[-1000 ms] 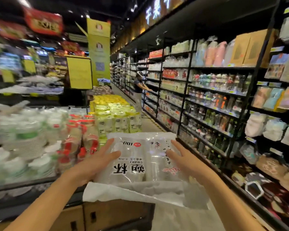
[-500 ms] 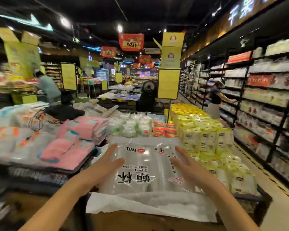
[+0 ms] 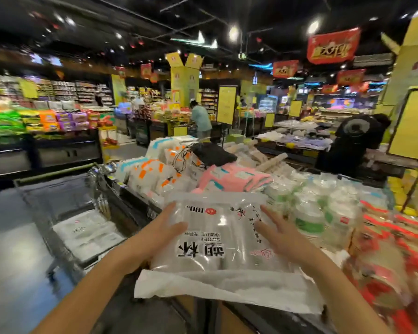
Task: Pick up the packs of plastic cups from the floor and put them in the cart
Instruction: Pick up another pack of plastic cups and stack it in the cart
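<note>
Carrying, head view, one item: pack of plastic cups (image 3: 217, 239), clear wrap, black lettering upside down to me, held level in front of me, near the edge of a display of packaged goods (image 3: 232, 177) and to the right of the cart (image 3: 56, 174).

Left hand (image 3: 164, 229): fingers straight, palm pressed to the pack's left side, thumb lying on its top face.

Right hand (image 3: 284, 237): fingers straight and spread, pressed to the pack's right side. Neither hand curls round it. The pack rides squeezed between the two.

Cart: to my left and lower, open-topped. Other packs (image 3: 87, 233) of like kind lie flat on its bottom.

Change: a second ago shelving filled my right and no cart showed. The view has swung left and the cart is now in sight. Hold on the pack unchanged.

Reading: pack off the floor, not yet in the cart. I judge the carry nearly done, with a shift left and a lowering remaining.
</note>
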A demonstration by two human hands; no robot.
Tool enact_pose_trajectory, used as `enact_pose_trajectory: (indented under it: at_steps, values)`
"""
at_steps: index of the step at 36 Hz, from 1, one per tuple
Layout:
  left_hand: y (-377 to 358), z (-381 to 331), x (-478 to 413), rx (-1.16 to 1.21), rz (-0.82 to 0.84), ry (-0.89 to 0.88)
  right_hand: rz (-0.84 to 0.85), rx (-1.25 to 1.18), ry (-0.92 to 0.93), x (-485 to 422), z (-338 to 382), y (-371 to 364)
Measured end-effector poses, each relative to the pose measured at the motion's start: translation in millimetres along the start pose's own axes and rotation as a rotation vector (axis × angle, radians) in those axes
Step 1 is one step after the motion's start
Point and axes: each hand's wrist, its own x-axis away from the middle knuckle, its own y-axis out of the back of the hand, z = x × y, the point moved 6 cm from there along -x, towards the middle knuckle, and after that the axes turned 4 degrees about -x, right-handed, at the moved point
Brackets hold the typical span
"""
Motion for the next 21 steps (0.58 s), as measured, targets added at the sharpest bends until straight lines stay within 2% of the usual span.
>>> enact_pose_trajectory:
  at_steps: [4,7,15,21]
  values:
    - [32,11,-10,-0.098,-0.156,0.056,0.138,-0.022,0.081,-53,22,-30]
    - [58,28,-12,-0.057,-0.251,0.123,0.220,-0.049,0.135,-90,38,-57]
    - [132,68,-12,-0.095,-0.402,0.229,0.381,-0.088,0.196,-163,83,-137]
    - [197,92,-26,-0.057,-0.459,0.194,0.432,-0.041,0.253,-210,125,-203]
